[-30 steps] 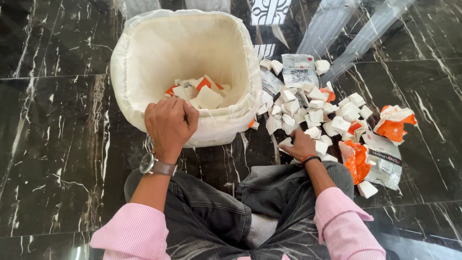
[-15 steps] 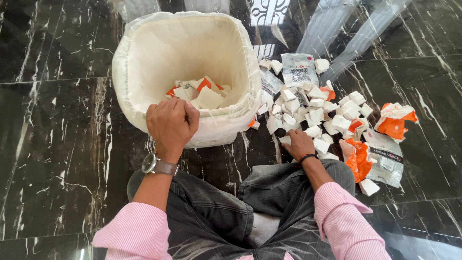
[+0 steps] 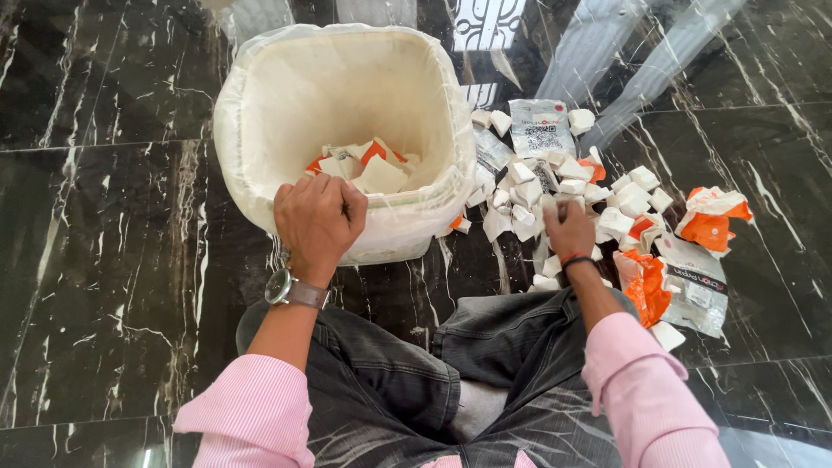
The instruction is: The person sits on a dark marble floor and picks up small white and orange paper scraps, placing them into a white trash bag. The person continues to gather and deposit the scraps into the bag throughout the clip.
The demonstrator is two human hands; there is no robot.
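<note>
- The right hand's grip is curled down into the heap of small white paper scraps on the floor, beside the bin's right wall; the fingertips are buried among the scraps, so whether they have closed on a piece cannot be told.
- The left hand's grip is pressed shut over the near rim of the pale plastic bin lined with a translucent bag, apparently steadying it.
- Judged from this, the step in hand is gathering: loose scraps are being collected next to the bin.
- A next move would call for closing the fingers around a few pieces and carrying them leftward over the rim.
- White and orange torn pieces already lie at the bin's bottom.
- Farther right of the bin, past the heap, lie crumpled orange-and-white wrappers and a flat grey pouch.
- Everything rests on the black marble floor with white veins.
</note>
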